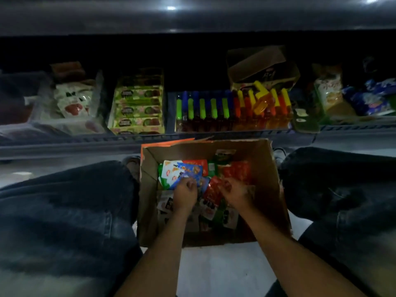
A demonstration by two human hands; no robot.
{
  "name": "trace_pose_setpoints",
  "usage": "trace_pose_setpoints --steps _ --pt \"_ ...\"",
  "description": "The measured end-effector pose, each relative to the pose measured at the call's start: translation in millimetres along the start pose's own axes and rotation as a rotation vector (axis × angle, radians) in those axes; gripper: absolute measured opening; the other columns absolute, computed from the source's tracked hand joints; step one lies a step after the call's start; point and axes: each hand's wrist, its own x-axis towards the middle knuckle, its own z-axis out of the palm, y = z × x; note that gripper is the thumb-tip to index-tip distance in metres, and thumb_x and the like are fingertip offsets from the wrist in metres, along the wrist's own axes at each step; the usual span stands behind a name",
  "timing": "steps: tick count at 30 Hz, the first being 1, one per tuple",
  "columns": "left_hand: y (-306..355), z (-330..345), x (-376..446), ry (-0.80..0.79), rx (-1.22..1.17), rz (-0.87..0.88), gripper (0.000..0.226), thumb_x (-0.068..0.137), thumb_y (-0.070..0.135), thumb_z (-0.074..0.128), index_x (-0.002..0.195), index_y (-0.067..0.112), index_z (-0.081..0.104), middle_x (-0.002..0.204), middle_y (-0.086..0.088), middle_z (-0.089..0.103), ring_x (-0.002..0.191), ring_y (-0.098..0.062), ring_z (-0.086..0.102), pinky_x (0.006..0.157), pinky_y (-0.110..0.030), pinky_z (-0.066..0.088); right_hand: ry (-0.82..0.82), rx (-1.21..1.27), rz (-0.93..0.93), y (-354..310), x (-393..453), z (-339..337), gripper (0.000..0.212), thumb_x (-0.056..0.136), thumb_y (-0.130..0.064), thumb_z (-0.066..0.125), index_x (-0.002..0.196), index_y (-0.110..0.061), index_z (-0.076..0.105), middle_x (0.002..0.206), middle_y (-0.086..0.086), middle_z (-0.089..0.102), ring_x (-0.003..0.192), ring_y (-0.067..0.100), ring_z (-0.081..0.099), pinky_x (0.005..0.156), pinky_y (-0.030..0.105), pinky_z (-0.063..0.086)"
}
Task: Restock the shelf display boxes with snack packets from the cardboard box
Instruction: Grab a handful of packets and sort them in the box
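An open cardboard box [270, 179] stands on the floor between my knees, holding several snack packets in red, green, blue and white. My left hand [184, 195] is inside it, closed on a fan of blue and white packets [182, 171]. Beside it, my right hand [236, 192] pinches a red packet [213, 190]. Ahead on the low shelf stand display boxes: one with white and red packets [72, 101], one with green packets [138, 108], and one with bright tube snacks [227, 110].
My knees in dark jeans [70, 211] flank the box on both sides. A brown carton [262, 67] sits on the tube snacks. More bagged snacks [368, 97] lie at the shelf's right. The shelf above [192, 16] overhangs. Pale floor [218, 271] lies below the box.
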Motion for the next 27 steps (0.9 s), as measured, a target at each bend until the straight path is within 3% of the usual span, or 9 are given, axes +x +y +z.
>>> trace_pose_setpoints --steps 2,4,9,11,15,18,20,24,27 --pt "-17.7 10.1 13.8 0.008 0.076 0.005 0.019 0.094 0.011 0.050 0.095 0.001 0.066 0.094 -0.016 0.063 0.087 -0.028 0.057 0.072 -0.030 0.041 -0.048 0.081 0.042 9.1 7.8 15.7 0.036 0.090 -0.019 0.061 0.124 -0.010 0.059 0.120 0.014 0.063 0.109 0.027 0.059 0.088 0.023 0.042" --pt "-29.1 15.9 21.8 0.023 0.154 -0.011 0.020 0.093 0.014 0.051 0.098 0.005 0.068 0.101 -0.016 0.063 0.094 -0.032 0.059 0.073 -0.031 0.043 -0.131 0.102 0.073 20.3 16.1 32.9 0.042 0.090 -0.024 0.060 0.132 -0.019 0.053 0.127 0.009 0.060 0.113 0.025 0.058 0.094 0.035 0.047" --pt "-54.3 14.1 33.4 0.100 0.208 -0.138 0.029 0.093 0.003 0.048 0.119 0.004 0.061 0.135 -0.020 0.044 0.126 -0.036 0.041 0.102 -0.033 0.033 -0.289 0.135 0.153 29.1 26.7 63.8 0.032 0.089 -0.011 0.062 0.118 0.002 0.059 0.117 0.021 0.062 0.109 0.034 0.058 0.092 0.043 0.047" --pt "-61.2 8.9 36.9 0.170 0.137 -0.191 0.025 0.094 0.007 0.048 0.115 0.006 0.061 0.135 -0.016 0.046 0.128 -0.032 0.042 0.104 -0.029 0.033 -0.330 0.155 0.179 28.2 28.2 73.0 0.030 0.087 -0.010 0.064 0.114 0.001 0.060 0.112 0.022 0.063 0.104 0.037 0.060 0.089 0.050 0.049" --pt "-81.5 2.2 43.1 0.158 -0.071 -0.231 0.014 0.093 0.012 0.053 0.101 0.014 0.063 0.119 -0.013 0.058 0.122 -0.033 0.050 0.086 -0.035 0.047 -0.346 0.168 0.192 26.1 28.0 90.7 0.036 0.085 -0.010 0.067 0.119 -0.002 0.059 0.107 0.011 0.061 0.101 0.024 0.058 0.084 0.033 0.046" --pt "-79.4 -6.8 36.9 0.085 -0.007 -0.158 0.034 0.091 0.004 0.052 0.124 0.006 0.056 0.129 -0.016 0.055 0.124 -0.031 0.049 0.098 -0.037 0.043 -0.393 0.147 0.215 20.6 26.4 102.3 0.013 0.081 -0.012 0.071 0.092 -0.011 0.063 0.085 -0.001 0.058 0.085 0.019 0.056 0.075 0.033 0.046" --pt "-78.4 -9.7 30.2 0.006 0.177 -0.064 0.042 0.088 -0.008 0.047 0.130 0.000 0.051 0.135 -0.019 0.050 0.126 -0.032 0.046 0.106 -0.036 0.036 -0.416 0.103 0.200 20.4 25.8 110.2 0.030 0.079 -0.015 0.074 0.066 -0.024 0.048 0.065 -0.006 0.047 0.065 0.014 0.049 0.064 0.029 0.039" --pt "-75.2 -16.5 28.4 0.000 0.147 -0.069 0.048 0.091 -0.011 0.040 0.136 0.004 0.046 0.141 -0.018 0.045 0.131 -0.033 0.041 0.105 -0.029 0.031 -0.406 0.049 0.193 23.1 23.2 119.9 0.049 0.075 -0.018 0.077 0.057 -0.024 0.033 0.058 -0.006 0.036 0.053 0.008 0.035 0.050 0.025 0.025" --pt "-70.8 -20.9 28.5 0.003 0.033 -0.122 0.046 0.093 -0.011 0.040 0.136 0.004 0.046 0.139 -0.018 0.047 0.129 -0.031 0.042 0.098 -0.020 0.031 -0.437 0.019 0.223 25.0 20.3 123.8 0.045 0.082 -0.008 0.069 0.056 -0.022 0.035 0.060 -0.004 0.038 0.055 0.008 0.038 0.049 0.021 0.027"
